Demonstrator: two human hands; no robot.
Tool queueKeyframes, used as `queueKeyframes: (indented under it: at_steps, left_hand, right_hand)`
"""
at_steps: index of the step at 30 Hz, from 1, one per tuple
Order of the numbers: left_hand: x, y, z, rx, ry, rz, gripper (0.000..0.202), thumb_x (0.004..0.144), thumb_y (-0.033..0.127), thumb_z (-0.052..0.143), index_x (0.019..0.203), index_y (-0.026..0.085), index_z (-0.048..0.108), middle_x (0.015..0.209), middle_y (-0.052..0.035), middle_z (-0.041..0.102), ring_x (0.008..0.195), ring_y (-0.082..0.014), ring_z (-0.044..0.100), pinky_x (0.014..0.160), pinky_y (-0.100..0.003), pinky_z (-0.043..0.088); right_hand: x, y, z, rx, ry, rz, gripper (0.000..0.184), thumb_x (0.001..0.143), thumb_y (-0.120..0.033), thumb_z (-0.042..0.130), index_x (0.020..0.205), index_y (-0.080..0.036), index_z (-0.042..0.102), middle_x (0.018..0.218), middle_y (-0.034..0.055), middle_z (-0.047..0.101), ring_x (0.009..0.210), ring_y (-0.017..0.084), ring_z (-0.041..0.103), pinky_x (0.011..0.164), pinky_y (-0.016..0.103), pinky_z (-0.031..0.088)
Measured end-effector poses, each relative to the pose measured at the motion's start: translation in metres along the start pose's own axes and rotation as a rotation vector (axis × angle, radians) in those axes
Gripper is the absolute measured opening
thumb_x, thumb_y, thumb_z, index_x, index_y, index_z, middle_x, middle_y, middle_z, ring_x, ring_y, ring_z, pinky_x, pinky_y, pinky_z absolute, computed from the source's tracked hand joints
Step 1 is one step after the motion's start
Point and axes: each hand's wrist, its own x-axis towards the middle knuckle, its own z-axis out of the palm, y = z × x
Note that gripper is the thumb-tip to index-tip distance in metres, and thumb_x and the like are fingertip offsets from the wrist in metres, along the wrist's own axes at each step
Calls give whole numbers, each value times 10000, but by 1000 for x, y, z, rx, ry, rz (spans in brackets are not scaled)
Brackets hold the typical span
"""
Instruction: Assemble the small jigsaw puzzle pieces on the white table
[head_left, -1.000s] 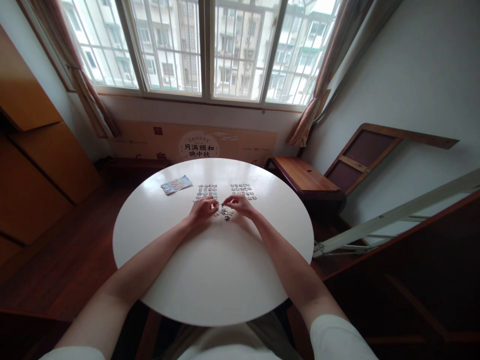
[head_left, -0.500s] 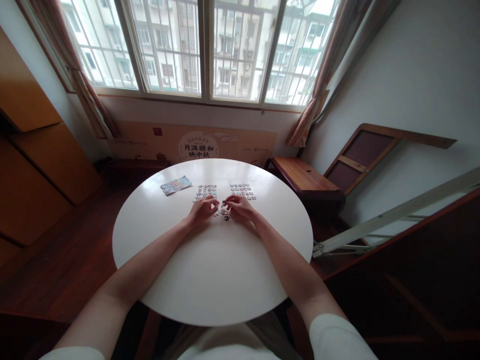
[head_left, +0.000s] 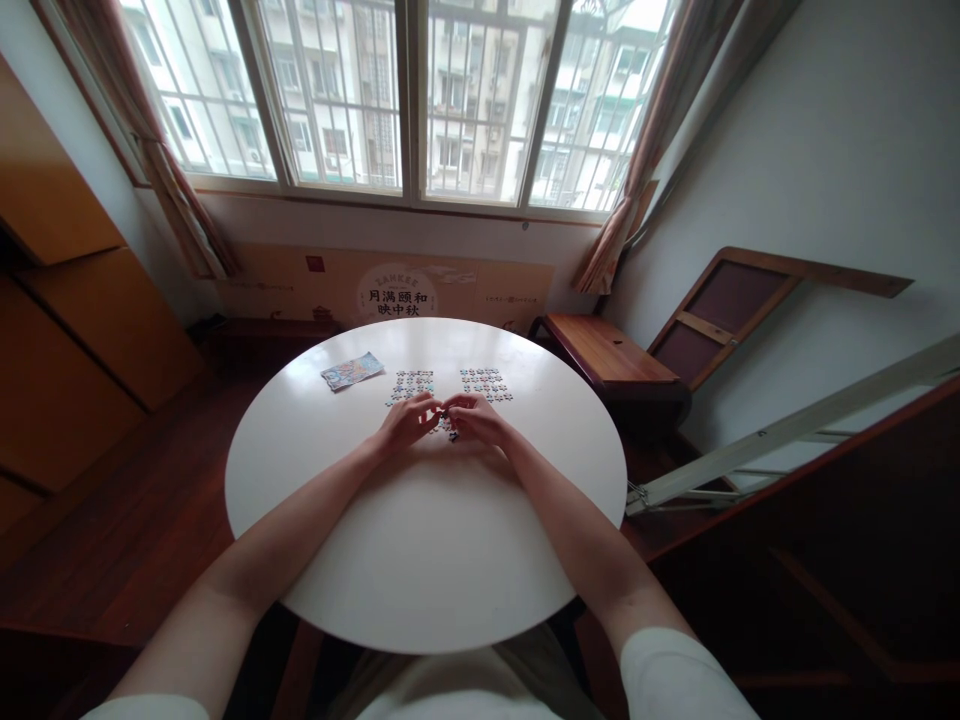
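Observation:
Both my hands rest on the round white table, fingertips meeting over a small joined cluster of jigsaw pieces. My left hand is curled, its fingers pinching at the cluster's left side. My right hand is curled too, its fingers pinched on the cluster's right side. Just beyond the hands lie two groups of loose jigsaw pieces, the left group and the right group. A small printed picture card lies further left on the table.
A wooden bench stands right of the table, with a framed board leaning on the wall. A metal ladder slants at right. Wooden cabinets line the left wall. A printed cardboard panel sits under the window.
My two hands have drawn closer together over the joined pieces; the right hand slid slightly left and towards me. The loose pieces and the card have not moved.

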Motion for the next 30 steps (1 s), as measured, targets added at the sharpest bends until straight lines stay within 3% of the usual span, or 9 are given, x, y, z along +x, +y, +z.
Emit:
queueKeyframes:
  at_steps: [5, 11, 16, 19, 30]
  left_hand:
    - [1, 1, 0, -33, 5, -47, 215, 844, 306, 469, 1017, 223, 564, 869, 6, 614, 583, -70, 558, 558, -195, 402]
    - [0, 1, -1, -28, -7, -44, 192, 832, 294, 480, 991, 219, 557, 818, 20, 613, 584, -74, 545, 586, -199, 415]
    - [1, 0, 0, -31, -15, -34, 220, 847, 315, 467, 1020, 230, 572, 840, 11, 625, 583, -75, 544, 587, -201, 417]
    - [1, 1, 0, -34, -12, -30, 228, 849, 349, 466, 999, 230, 589, 832, 8, 625, 583, -76, 548, 583, -202, 415]
    - [1, -3, 1, -53, -28, 1, 240, 849, 394, 487, 988, 247, 617, 837, 6, 625, 611, -81, 563, 600, -204, 416]
  right_hand:
    - [1, -3, 0, 94, 20, -16, 295, 616, -294, 721, 862, -176, 608, 686, -4, 607, 579, 99, 542, 566, 247, 440]
    - [8, -2, -10, 176, 199, -96, 276, 628, -296, 706, 850, -189, 582, 644, -22, 570, 538, 83, 477, 520, 234, 386]
    - [4, 0, -9, 43, 119, -33, 231, 630, -293, 692, 803, -149, 642, 588, -17, 541, 511, 69, 436, 483, 207, 334]
    - [2, 0, -6, -25, 79, -28, 267, 622, -312, 703, 830, -152, 656, 660, 6, 594, 571, 87, 486, 518, 209, 361]
    - [5, 3, -8, -44, 40, -38, 296, 628, -321, 714, 859, -144, 662, 755, 39, 648, 660, 117, 558, 584, 225, 401]
